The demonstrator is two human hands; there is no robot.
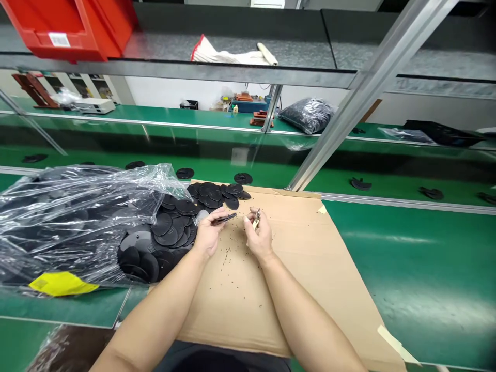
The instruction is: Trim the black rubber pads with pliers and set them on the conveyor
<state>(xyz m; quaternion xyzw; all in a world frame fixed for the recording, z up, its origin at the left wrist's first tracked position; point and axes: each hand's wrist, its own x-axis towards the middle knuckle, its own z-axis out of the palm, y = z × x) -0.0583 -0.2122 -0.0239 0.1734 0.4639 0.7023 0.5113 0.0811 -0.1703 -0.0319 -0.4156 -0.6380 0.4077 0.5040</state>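
My left hand is closed on a black plastic disc, seen nearly edge-on above the cardboard sheet. Just to its right, my right hand grips a small pair of cutting pliers, jaws pointing up and away from me. The pliers and the disc are apart. Tiny dark scraps lie scattered over the cardboard beneath both hands. Left of my left hand, many black discs spill from a clear plastic bag. Another heap of discs sits at the cardboard's far edge.
Single black parts lie spaced along the green strip behind the metal rail. An aluminium post rises at the cardboard's far right. Overhead, a shelf holds a red bin and a white glove. A yellow label lies on the bag.
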